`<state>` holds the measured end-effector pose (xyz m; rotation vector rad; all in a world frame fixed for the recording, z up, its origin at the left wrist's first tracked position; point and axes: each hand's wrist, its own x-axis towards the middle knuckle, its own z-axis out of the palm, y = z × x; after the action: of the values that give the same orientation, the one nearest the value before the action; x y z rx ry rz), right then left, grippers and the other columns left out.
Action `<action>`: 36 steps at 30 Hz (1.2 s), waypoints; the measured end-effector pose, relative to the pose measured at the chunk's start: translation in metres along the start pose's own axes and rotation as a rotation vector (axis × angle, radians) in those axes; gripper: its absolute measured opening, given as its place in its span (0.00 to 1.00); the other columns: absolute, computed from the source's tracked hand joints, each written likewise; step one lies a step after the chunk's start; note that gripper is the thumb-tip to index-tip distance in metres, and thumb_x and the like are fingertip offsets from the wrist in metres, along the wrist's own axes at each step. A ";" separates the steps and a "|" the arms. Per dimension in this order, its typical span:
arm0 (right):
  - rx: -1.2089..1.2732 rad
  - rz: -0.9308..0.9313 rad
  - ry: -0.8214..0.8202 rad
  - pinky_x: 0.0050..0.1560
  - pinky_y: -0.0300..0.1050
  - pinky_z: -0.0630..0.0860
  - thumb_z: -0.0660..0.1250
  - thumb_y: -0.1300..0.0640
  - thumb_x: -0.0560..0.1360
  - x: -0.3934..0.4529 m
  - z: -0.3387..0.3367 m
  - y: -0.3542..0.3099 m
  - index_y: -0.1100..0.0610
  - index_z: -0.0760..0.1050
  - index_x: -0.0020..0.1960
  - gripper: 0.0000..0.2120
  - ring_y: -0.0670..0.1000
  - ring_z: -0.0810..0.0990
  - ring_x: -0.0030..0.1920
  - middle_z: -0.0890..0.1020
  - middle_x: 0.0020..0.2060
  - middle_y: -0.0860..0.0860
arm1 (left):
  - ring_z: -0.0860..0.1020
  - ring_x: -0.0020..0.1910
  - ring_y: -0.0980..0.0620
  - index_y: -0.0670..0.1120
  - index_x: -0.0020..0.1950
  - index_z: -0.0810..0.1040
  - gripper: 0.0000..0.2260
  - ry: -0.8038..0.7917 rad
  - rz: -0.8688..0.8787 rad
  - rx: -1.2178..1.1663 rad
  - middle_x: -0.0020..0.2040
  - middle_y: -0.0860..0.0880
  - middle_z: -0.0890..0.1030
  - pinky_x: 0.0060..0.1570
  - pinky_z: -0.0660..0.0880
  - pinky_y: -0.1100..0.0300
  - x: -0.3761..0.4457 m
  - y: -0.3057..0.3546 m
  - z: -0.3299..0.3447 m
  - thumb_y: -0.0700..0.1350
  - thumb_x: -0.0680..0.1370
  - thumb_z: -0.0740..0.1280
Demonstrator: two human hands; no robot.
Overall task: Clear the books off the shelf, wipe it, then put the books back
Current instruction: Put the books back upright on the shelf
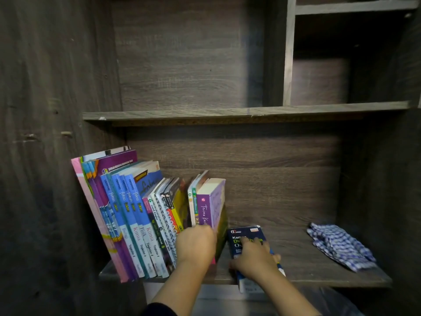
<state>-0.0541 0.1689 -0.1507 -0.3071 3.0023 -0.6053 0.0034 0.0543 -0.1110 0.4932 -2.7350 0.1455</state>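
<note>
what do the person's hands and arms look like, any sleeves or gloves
Both hands are bare: no gloves, rings or watch show on the left hand or the right hand. The forearms are uncovered too. A dark sleeve edge shows at the bottom of the frame on the left arm, pushed up high.

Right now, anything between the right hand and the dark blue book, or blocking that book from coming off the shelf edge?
Nothing visible. The right hand already lies on the dark blue book, which lies flat and overhangs the shelf front. The upright row of books stands to its left, braced by the left hand; the checked cloth lies well right.
</note>
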 end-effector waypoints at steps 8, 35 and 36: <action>-0.037 0.214 0.046 0.69 0.71 0.44 0.63 0.38 0.68 -0.007 0.010 -0.007 0.46 0.51 0.76 0.41 0.65 0.42 0.75 0.45 0.76 0.62 | 0.83 0.51 0.44 0.41 0.66 0.69 0.16 -0.044 0.130 0.083 0.53 0.45 0.83 0.48 0.78 0.53 0.000 0.003 0.015 0.33 0.78 0.57; 1.044 -0.451 -0.024 0.72 0.46 0.66 0.76 0.65 0.53 0.048 0.024 0.006 0.42 0.62 0.71 0.50 0.43 0.69 0.70 0.66 0.71 0.44 | 0.79 0.28 0.55 0.45 0.41 0.73 0.09 -0.600 -0.107 -1.063 0.36 0.45 0.79 0.25 0.77 0.64 0.029 -0.023 0.028 0.35 0.79 0.62; 0.950 -0.398 -0.084 0.74 0.46 0.62 0.77 0.65 0.55 0.050 0.018 0.008 0.47 0.63 0.72 0.49 0.44 0.67 0.70 0.66 0.71 0.44 | 0.79 0.29 0.55 0.45 0.40 0.73 0.08 -0.585 -0.101 -1.047 0.36 0.46 0.79 0.25 0.77 0.65 0.029 -0.023 0.027 0.36 0.78 0.65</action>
<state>-0.1027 0.1589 -0.1716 -0.7977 2.2144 -1.8479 -0.0232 0.0191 -0.1250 0.3715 -2.7658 -1.5714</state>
